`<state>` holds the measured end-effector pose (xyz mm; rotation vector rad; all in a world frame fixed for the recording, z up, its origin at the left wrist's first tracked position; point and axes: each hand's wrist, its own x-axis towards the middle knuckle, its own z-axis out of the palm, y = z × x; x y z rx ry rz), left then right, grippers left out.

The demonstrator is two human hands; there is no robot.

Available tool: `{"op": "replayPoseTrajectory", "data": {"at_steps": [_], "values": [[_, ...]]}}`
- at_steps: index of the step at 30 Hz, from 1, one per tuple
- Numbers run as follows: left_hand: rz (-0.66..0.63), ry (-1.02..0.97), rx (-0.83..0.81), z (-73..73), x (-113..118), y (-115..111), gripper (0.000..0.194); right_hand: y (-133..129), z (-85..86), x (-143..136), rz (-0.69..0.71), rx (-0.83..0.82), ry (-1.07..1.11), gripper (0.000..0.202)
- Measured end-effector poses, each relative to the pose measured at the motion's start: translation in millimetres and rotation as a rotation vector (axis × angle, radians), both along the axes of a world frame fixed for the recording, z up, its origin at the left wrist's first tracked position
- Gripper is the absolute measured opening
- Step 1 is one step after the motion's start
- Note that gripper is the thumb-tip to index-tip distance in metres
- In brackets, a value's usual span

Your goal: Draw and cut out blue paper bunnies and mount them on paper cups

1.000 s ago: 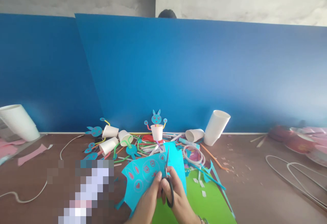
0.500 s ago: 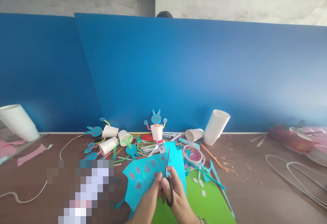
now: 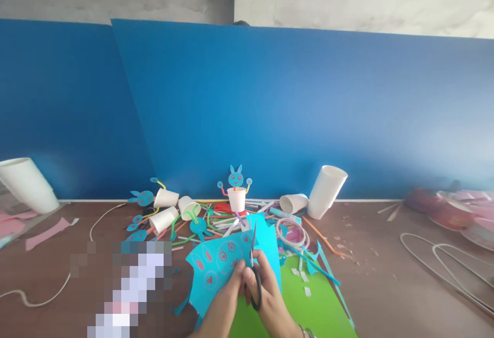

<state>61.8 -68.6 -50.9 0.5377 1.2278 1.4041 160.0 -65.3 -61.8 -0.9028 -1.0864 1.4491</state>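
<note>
In the head view, the person's left hand (image 3: 232, 282) is extending from the bottom edge and slanting toward the right, its thumb lying flat on a sheet of blue paper (image 3: 216, 272) and pinching the sheet near its right side. The right hand (image 3: 268, 282) is slanting in from the other side, with its wrist low and its fingers curling around a pair of scissors (image 3: 253, 245), whose blades are pointing up and away from the person. The two thumbs are sitting close beside each other, and the paper is spreading out to the left of them, tilting above the table (image 3: 380, 297) and showing a drawn face, ears and hearts. The left fingers below the thumb are hiding under the sheet, so how they are bending is hard to tell. The right hand is covering part of the black handles, and whether the blades are standing apart or together cannot be made out. Both forearms are running out of the picture at the bottom, where a bracelet (image 3: 307, 333) on the right wrist is being cut off. The hands are partly covering a green sheet (image 3: 309, 309), and a pixelated patch is masking the table to the left.
</note>
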Motion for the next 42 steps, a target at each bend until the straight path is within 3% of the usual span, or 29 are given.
{"op": "replayPoseTrajectory", "data": {"at_steps": [9, 15, 20, 30, 35, 42], "values": [[-0.015, 0.028, -0.06, -14.0, -6.4, 8.6, 0.031, 3.5, -7.3, 0.5, 0.03, 0.039, 0.022, 0.044], [-0.044, 0.04, -0.02, -10.2, -6.2, 8.7, 0.035, 5.8, -12.0, 2.4, 0.049, 0.084, 0.007, 0.039], [-0.028, 0.176, 0.033, -10.7, -8.3, 9.9, 0.029, 7.0, -8.8, 4.3, 0.06, 0.093, -0.025, 0.041], [0.036, 0.409, 0.15, -29.6, -14.8, 18.8, 0.039, 9.8, -7.9, 6.8, 0.069, 0.118, -0.067, 0.041], [-0.016, 0.391, 0.215, -20.9, -10.9, 16.7, 0.036, 10.4, -7.7, 6.6, 0.064, 0.111, -0.073, 0.042], [-0.022, 0.387, 0.139, -9.2, -7.8, 13.2, 0.038, 9.7, -12.4, 3.9, 0.108, 0.108, -0.061, 0.042]]}}
